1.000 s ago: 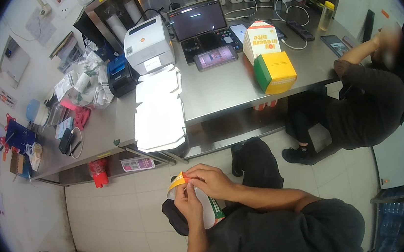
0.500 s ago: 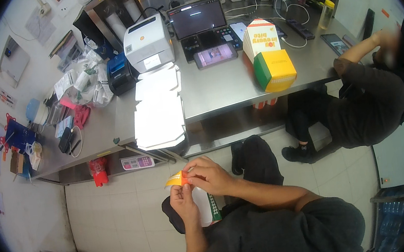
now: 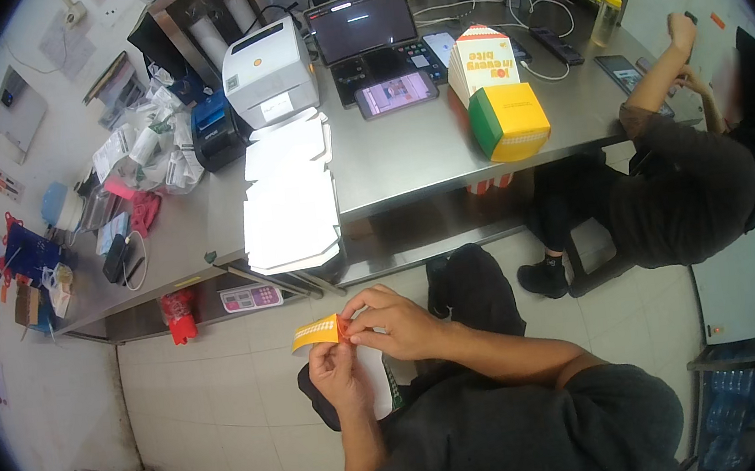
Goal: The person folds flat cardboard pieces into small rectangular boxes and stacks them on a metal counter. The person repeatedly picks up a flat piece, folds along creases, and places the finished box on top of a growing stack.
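Back room of a takeaway food shop.
A steel bench [image 3: 406, 154] carries flat white cartons [image 3: 291, 217], a label printer [image 3: 268, 72], a laptop [image 3: 365, 30] and bright food boxes [image 3: 508, 121].

One head-worn fisheye view looks steeply down from above; hands [image 3: 366, 347] sit near, the bench [image 3: 406, 154] far ahead.
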